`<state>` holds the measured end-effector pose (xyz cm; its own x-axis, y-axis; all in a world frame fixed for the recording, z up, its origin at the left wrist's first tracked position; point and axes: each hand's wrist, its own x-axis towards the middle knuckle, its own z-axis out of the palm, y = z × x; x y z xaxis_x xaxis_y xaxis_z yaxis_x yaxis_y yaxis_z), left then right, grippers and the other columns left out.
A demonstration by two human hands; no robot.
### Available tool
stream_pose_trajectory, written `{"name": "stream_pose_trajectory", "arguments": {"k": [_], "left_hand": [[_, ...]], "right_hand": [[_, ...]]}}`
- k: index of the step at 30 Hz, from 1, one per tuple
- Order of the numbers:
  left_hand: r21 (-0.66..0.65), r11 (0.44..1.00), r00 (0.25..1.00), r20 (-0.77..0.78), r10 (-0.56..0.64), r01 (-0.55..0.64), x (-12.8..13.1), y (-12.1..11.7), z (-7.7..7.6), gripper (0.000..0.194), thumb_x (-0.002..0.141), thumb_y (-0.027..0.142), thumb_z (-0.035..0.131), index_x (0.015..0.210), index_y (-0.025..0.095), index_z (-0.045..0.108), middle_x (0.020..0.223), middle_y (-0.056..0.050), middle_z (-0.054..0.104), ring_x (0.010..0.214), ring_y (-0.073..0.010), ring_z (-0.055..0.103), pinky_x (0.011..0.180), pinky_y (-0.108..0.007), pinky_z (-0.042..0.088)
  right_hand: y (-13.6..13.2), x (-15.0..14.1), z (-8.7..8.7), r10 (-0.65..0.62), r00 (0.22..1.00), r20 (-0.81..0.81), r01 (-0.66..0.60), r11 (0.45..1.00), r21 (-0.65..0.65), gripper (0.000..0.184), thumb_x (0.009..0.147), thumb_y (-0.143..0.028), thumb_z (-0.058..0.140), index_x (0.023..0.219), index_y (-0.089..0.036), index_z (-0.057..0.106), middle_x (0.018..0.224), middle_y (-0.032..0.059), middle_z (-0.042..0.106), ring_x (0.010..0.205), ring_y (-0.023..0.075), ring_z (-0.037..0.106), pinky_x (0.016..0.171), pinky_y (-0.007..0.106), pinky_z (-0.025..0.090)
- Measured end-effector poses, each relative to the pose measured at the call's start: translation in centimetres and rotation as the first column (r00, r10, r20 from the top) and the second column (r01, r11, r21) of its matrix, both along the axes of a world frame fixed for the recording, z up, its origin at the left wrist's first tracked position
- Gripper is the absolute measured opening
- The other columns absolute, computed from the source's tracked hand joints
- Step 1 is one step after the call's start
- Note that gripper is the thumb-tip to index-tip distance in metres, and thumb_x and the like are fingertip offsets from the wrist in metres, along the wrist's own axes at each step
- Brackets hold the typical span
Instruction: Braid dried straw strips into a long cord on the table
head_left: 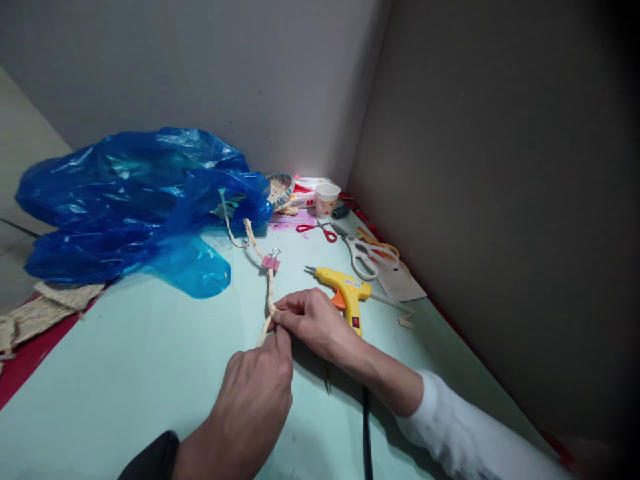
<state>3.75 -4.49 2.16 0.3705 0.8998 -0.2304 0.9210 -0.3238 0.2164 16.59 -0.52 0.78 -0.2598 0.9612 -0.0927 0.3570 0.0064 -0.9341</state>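
Braid [271,288]: looking pale, narrow, plaited; extending from clip [271,262]
Right hand [316,325]: fingers pinching braid
Left hand [256,385]: fingers curling, hold hidden

plastic bag [145,200]: left of braid [271,288] | glue gun [345,283]: right, before cup [327,203] | clip [271,263]: on braid

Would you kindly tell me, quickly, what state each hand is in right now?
Left hand: closed, near the lower end of the braided cord; its exact grip is hidden.
Right hand: closed, pinching the braided cord.
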Motion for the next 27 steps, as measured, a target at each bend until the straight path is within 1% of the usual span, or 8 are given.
{"name": "stream_pose_trajectory", "arguments": {"k": [3, 6, 9, 12, 14, 18, 22, 27], "left_hand": [[0.037, 0.999, 0.988, 0.152, -0.017, 0.012, -0.8, 0.6, 0.6, 0.021, 0.084, 0.023, 0.046, 0.084, 0.018, 0.067, 0.077, -0.013, 0.07, 0.064, -0.0268, 0.063, 0.057, -0.033, 0.03], [0.122, 0.979, 0.93, 0.351, 0.112, -0.164, -2.3, 2.3, 1.2, 0.031, 0.084, 0.039, 0.051, 0.06, 0.02, 0.059, 0.066, -0.007, 0.064, 0.065, -0.0233, 0.058, 0.062, -0.033, 0.034], [-0.066, 0.959, 0.743, 0.619, 0.257, -0.276, -3.1, 3.9, 1.2, 0.025, 0.081, 0.043, 0.056, 0.088, 0.02, 0.061, 0.081, -0.005, 0.066, 0.075, -0.0217, 0.06, 0.07, -0.032, 0.041], [-0.462, 0.887, 0.471, 0.781, 0.411, -0.008, -2.9, 4.7, 0.6, 0.043, 0.078, 0.041, 0.06, 0.112, 0.016, 0.051, 0.077, -0.004, 0.065, 0.07, -0.0194, 0.062, 0.067, -0.031, 0.046], [-0.58, 0.798, 0.384, 0.782, 0.491, 0.16, -2.7, 4.8, 0.2, 0.043, 0.08, 0.037, 0.058, 0.116, 0.015, 0.049, 0.06, 0.002, 0.056, 0.051, -0.0126, 0.052, 0.052, -0.024, 0.039], [-0.649, 0.735, 0.338, 0.748, 0.571, 0.196, -3.2, 4.9, -0.3, 0.033, 0.084, 0.031, 0.059, 0.113, 0.019, 0.052, 0.059, 0.007, 0.045, 0.044, -0.0041, 0.031, 0.044, -0.019, 0.019], [-0.67, 0.708, 0.363, 0.732, 0.577, 0.225, -3.7, 5.4, -0.3, 0.019, 0.083, 0.031, 0.061, 0.096, 0.017, 0.057, 0.07, 0.002, 0.056, 0.046, -0.0034, 0.034, 0.045, -0.019, 0.023], [-0.657, 0.739, 0.416, 0.72, 0.556, 0.149, -3.8, 5.9, -0.6, 0.018, 0.082, 0.032, 0.062, 0.08, 0.015, 0.057, 0.066, 0.0, 0.058, 0.043, -0.0035, 0.035, 0.041, -0.019, 0.025]], "right_hand": [[0.1, 0.2, -0.1, 0.009, 0.999, -0.047, -0.01, 1.0, -0.014, 0.022, 0.08, -0.024, 0.052, 0.072, -0.013, 0.07, 0.062, -0.0002, 0.059, 0.059, 0.0109, 0.049, 0.055, 0.021, 0.033], [-0.1, 0.5, 0.3, 0.001, 0.996, -0.085, -0.003, 1.0, -0.031, 0.022, 0.078, -0.023, 0.053, 0.069, -0.013, 0.07, 0.054, -0.003, 0.048, 0.052, 0.0085, 0.036, 0.05, 0.022, 0.025], [-0.3, 0.4, 0.6, -0.023, 0.981, -0.194, 0.006, 0.996, -0.086, 0.022, 0.078, -0.021, 0.052, 0.069, -0.012, 0.07, 0.051, -0.0042, 0.041, 0.05, 0.008, 0.028, 0.048, 0.023, 0.02], [-0.5, 0.2, 0.7, 0.029, 0.913, -0.407, -0.088, 0.988, -0.128, 0.021, 0.078, -0.016, 0.046, 0.07, -0.014, 0.066, 0.054, -0.0025, 0.049, 0.051, 0.0088, 0.038, 0.05, 0.022, 0.024], [-0.6, 0.2, 0.6, 0.05, 0.882, -0.468, -0.128, 0.982, -0.136, 0.019, 0.079, -0.015, 0.046, 0.069, -0.014, 0.062, 0.054, -0.0025, 0.05, 0.051, 0.0087, 0.039, 0.05, 0.022, 0.025], [-0.7, 0.3, 0.4, 0.008, 0.937, -0.349, -0.058, 0.989, -0.133, 0.017, 0.081, -0.022, 0.054, 0.069, -0.014, 0.063, 0.057, -0.0031, 0.048, 0.051, 0.0075, 0.031, 0.048, 0.021, 0.023], [-0.7, 0.4, 0.5, 0.024, 0.925, -0.379, -0.101, 0.978, -0.185, 0.023, 0.085, -0.024, 0.051, 0.075, -0.012, 0.069, 0.064, 0.0003, 0.057, 0.052, 0.0075, 0.033, 0.049, 0.021, 0.024], [-0.6, 0.3, 0.6, 0.014, 0.889, -0.457, -0.124, 0.969, -0.212, 0.023, 0.084, -0.017, 0.05, 0.084, -0.014, 0.072, 0.063, -0.0007, 0.059, 0.049, 0.0071, 0.03, 0.05, 0.021, 0.025]]}}
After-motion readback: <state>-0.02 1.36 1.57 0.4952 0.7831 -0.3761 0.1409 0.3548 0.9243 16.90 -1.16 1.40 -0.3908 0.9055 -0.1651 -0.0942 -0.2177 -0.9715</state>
